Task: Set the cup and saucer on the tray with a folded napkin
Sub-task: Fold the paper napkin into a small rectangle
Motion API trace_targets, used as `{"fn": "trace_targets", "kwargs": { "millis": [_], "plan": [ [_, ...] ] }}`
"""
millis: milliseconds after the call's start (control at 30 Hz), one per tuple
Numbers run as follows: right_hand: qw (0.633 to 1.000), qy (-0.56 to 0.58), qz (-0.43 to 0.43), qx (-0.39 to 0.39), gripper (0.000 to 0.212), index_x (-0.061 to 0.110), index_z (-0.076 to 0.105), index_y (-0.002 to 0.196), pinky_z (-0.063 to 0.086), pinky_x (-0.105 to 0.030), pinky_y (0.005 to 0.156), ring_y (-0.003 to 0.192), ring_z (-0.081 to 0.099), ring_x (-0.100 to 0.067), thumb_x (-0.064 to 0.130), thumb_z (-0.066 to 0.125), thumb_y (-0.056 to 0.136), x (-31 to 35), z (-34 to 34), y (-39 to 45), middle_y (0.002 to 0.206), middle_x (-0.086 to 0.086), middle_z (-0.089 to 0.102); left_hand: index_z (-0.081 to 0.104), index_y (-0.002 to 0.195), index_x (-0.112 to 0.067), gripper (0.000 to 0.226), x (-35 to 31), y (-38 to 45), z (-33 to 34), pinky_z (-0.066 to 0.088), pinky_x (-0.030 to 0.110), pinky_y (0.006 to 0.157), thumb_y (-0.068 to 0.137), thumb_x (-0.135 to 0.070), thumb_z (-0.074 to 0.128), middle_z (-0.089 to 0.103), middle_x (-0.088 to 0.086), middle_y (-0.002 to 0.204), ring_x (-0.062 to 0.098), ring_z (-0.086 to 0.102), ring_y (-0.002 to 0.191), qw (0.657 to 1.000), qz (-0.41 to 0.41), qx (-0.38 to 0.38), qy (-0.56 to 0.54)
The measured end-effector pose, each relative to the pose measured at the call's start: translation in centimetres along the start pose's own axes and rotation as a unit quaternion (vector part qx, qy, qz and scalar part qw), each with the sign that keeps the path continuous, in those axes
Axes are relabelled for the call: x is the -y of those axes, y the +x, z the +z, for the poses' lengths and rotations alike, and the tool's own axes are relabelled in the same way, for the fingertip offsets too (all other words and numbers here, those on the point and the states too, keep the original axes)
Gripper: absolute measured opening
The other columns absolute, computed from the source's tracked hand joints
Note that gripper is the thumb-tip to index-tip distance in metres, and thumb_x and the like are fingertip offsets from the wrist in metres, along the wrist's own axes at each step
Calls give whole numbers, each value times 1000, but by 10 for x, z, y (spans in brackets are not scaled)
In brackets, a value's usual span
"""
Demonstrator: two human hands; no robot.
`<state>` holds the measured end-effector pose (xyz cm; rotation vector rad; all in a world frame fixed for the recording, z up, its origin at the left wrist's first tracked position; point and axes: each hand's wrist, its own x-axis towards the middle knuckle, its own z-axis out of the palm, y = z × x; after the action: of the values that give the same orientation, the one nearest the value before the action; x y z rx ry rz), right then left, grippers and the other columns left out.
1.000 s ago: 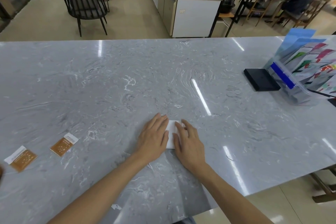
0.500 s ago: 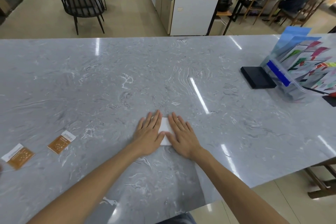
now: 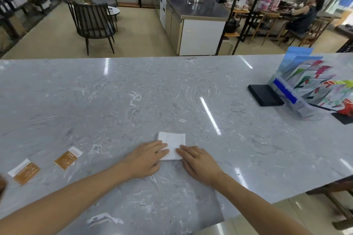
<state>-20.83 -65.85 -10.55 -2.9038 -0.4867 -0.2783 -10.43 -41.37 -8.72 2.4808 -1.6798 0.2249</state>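
Observation:
A small white folded napkin (image 3: 172,143) lies flat on the grey marble counter (image 3: 133,101), near its front edge. My left hand (image 3: 148,157) rests palm down with its fingertips on the napkin's near left corner. My right hand (image 3: 199,161) lies flat beside it, fingertips at the napkin's near right edge. Neither hand grips anything. The napkin's far half is uncovered. No cup, saucer or tray is in view.
Two orange sachets (image 3: 67,157) (image 3: 24,171) lie on the counter at the left. A black block (image 3: 265,95) and a clear holder of leaflets (image 3: 309,89) stand at the right. Beyond the counter are chairs, a steel-topped cabinet and a seated person.
Both hands have slid back toward me off the napkin, uncovering most of it. The view has tilted up to show more of the room.

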Motion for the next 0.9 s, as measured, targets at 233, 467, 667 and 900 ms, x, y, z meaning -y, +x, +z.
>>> {"fn": "trace_targets", "kwargs": {
  "millis": [233, 467, 667, 900],
  "plan": [
    [992, 88, 88, -26, 40, 13, 54, 144, 57, -38, 82, 103, 65, -27, 27, 47, 107, 5, -5, 5, 117, -11, 70, 77, 109, -13, 33, -7, 4, -2, 60, 30, 78, 77, -13, 70, 78, 1, 100, 23, 72, 93, 980, -121, -67, -141],
    [947, 272, 171, -30, 34, 35, 59, 131, 57, -32, 88, 103, 66, -7, 45, 58, 99, 7, -6, 1, 123, 11, 67, 73, 100, -24, 18, 5, 6, -13, 55, 32, 70, 85, -22, 65, 74, -6, 87, 16, 68, 74, 936, -198, -84, -278],
    [951, 262, 165, -20, 25, 34, 59, 124, 57, -37, 73, 81, 67, -10, 44, 46, 105, 9, -8, 12, 104, 8, 72, 70, 94, -24, 8, 1, -7, -2, 52, 25, 66, 87, -28, 70, 69, -13, 82, 4, 63, 71, 910, -222, -88, -339],
    [948, 272, 167, -23, 21, 33, 58, 120, 56, -32, 65, 73, 64, -6, 44, 46, 106, 12, -6, 20, 98, 10, 69, 66, 93, -20, 7, -2, -11, 6, 52, 39, 66, 94, -27, 67, 67, 1, 77, 19, 64, 69, 877, -281, -80, -382]
  ]
}}
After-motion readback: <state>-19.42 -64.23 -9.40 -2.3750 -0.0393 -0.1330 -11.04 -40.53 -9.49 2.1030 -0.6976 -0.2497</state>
